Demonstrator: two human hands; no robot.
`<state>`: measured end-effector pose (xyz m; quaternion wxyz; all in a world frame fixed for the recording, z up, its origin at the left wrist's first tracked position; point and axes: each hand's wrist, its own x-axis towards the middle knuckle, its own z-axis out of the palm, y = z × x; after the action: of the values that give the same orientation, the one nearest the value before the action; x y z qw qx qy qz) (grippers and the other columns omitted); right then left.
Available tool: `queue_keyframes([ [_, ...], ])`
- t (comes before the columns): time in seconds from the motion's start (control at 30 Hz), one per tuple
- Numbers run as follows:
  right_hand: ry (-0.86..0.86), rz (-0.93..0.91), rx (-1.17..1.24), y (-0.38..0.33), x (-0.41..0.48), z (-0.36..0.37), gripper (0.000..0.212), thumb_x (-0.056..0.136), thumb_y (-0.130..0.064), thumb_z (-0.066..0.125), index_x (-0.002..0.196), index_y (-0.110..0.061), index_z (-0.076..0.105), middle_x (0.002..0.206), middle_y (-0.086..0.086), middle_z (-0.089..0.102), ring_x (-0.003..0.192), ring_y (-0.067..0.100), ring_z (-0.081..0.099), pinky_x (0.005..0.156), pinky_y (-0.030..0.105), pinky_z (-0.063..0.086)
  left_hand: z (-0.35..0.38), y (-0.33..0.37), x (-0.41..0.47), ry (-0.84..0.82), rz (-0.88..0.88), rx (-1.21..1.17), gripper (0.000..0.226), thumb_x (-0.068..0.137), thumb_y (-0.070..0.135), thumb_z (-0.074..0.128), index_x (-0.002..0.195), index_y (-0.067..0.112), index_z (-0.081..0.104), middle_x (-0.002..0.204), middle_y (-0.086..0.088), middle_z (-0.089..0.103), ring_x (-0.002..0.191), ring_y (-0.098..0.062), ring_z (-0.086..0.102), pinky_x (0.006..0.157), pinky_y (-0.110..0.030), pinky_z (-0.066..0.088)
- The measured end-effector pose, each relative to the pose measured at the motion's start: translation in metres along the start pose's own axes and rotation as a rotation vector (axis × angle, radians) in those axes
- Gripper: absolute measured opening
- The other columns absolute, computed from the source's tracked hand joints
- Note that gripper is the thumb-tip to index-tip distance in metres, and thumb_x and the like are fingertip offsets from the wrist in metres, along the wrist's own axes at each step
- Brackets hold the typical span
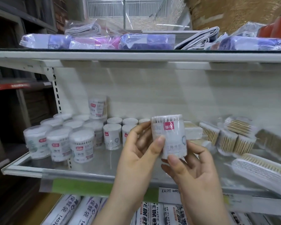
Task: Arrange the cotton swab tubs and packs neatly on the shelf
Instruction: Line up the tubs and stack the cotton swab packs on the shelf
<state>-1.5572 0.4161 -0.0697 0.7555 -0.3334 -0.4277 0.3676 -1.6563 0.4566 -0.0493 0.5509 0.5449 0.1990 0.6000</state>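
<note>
Head view: both hands hold a round swab pack (170, 135) upright in front of the middle shelf (88, 169), above its near edge. It sits between the rows of white tubs (83, 146) at left and the loose wooden-stick packs (229, 142) at right. The left hand (136, 148) grips its side, thumb across the front and fingers behind. The right hand (196, 161) pinches its lower end, thumb in front. The pack looks light, its glossy film wrap likely slick and a little yielding. A hold round the middle of the cylinder, not the swab tips on top, seems safest. Bagged cloths (97, 41) lie on the shelf above; boxed rolls (71, 208) sit below.
</note>
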Motion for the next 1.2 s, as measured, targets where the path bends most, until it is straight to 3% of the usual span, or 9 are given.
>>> queue_keyframes([
  [0.1, -0.08, 0.062, -0.239, -0.001, 0.0, -0.01, 0.05, 0.053, -0.031, 0.073, 0.098, -0.021, 0.054, 0.097, -0.008, 0.074, 0.09, 0.011, 0.07, 0.071, 0.03, 0.057, -0.006, -0.007, -0.004, -0.058, -0.063, 0.089, 0.059, 0.071, 0.021, 0.073, 0.124, 0.032, 0.05, 0.109, 0.002, 0.072, 0.104, -0.015, 0.067, 0.086, -0.03, 0.055],
  [0.2, -0.137, 0.093, -0.402, -0.01, 0.01, -0.026, 0.054, 0.05, -0.037, 0.074, 0.1, -0.026, 0.058, 0.103, -0.011, 0.072, 0.092, 0.006, 0.069, 0.071, 0.023, 0.055, -0.019, -0.015, -0.005, -0.088, -0.098, 0.181, 0.06, 0.069, 0.023, 0.078, 0.12, 0.038, 0.052, 0.109, 0.001, 0.072, 0.103, -0.016, 0.067, 0.091, -0.037, 0.053],
  [0.33, -0.248, 0.099, -0.527, -0.036, 0.036, -0.029, 0.064, 0.05, -0.042, 0.074, 0.112, -0.034, 0.057, 0.108, -0.011, 0.069, 0.095, 0.004, 0.068, 0.08, 0.028, 0.057, -0.028, -0.02, -0.006, -0.16, -0.14, 0.252, 0.067, 0.06, 0.031, 0.08, 0.121, 0.035, 0.053, 0.111, 0.003, 0.07, 0.105, -0.014, 0.066, 0.091, -0.035, 0.053],
  [0.43, -0.406, 0.165, -0.676, -0.046, 0.061, -0.014, 0.059, 0.055, -0.041, 0.078, 0.111, -0.03, 0.061, 0.107, -0.005, 0.07, 0.094, 0.006, 0.068, 0.084, 0.029, 0.056, -0.03, -0.018, -0.005, -0.129, -0.123, 0.3, 0.058, 0.068, 0.027, 0.082, 0.115, 0.044, 0.054, 0.109, 0.013, 0.07, 0.103, -0.008, 0.066, 0.092, -0.033, 0.053],
  [0.6, -0.369, 0.133, -0.822, -0.026, 0.122, 0.008, 0.039, 0.071, -0.025, 0.08, 0.106, -0.02, 0.062, 0.105, 0.0, 0.065, 0.097, 0.014, 0.066, 0.087, 0.034, 0.055, -0.042, -0.005, -0.001, -0.015, -0.091, 0.407, 0.063, 0.06, 0.054, 0.068, 0.113, 0.061, 0.037, 0.122, 0.032, 0.054, 0.116, 0.005, 0.054, 0.105, -0.037, 0.043],
  [0.77, -0.381, 0.13, -1.03, 0.013, 0.164, 0.014, 0.045, 0.072, -0.025, 0.079, 0.111, -0.018, 0.058, 0.1, -0.004, 0.061, 0.094, 0.015, 0.061, 0.086, 0.031, 0.052, -0.056, 0.006, -0.001, 0.051, -0.085, 0.439, 0.056, 0.068, 0.058, 0.071, 0.114, 0.055, 0.039, 0.118, 0.022, 0.057, 0.106, 0.008, 0.058, 0.101, -0.04, 0.047],
  [0.93, -0.397, 0.199, -0.982, 0.031, 0.176, 0.013, 0.043, 0.069, -0.022, 0.081, 0.105, -0.021, 0.058, 0.112, 0.002, 0.06, 0.103, 0.017, 0.059, 0.092, 0.033, 0.05, -0.066, 0.009, -0.002, 0.094, -0.12, 0.4, 0.05, 0.07, 0.048, 0.071, 0.114, 0.042, 0.048, 0.112, 0.015, 0.065, 0.098, 0.007, 0.062, 0.101, -0.042, 0.047],
  [1.03, -0.431, 0.188, -0.989, 0.031, 0.176, 0.012, 0.048, 0.069, -0.019, 0.082, 0.11, -0.019, 0.059, 0.117, 0.003, 0.06, 0.107, 0.016, 0.058, 0.097, 0.032, 0.048, -0.068, 0.01, -0.003, 0.109, -0.131, 0.387, 0.057, 0.059, 0.045, 0.067, 0.113, 0.039, 0.05, 0.111, 0.013, 0.066, 0.098, 0.005, 0.063, 0.101, -0.041, 0.047],
  [1.2, -0.411, 0.155, -1.041, 0.033, 0.167, 0.011, 0.045, 0.069, -0.021, 0.082, 0.109, -0.02, 0.061, 0.104, -0.003, 0.059, 0.087, 0.013, 0.054, 0.075, 0.023, 0.044, -0.068, 0.007, -0.003, 0.134, -0.158, 0.372, 0.048, 0.069, 0.046, 0.072, 0.112, 0.037, 0.052, 0.11, 0.01, 0.067, 0.098, 0.003, 0.064, 0.1, -0.042, 0.047],
])
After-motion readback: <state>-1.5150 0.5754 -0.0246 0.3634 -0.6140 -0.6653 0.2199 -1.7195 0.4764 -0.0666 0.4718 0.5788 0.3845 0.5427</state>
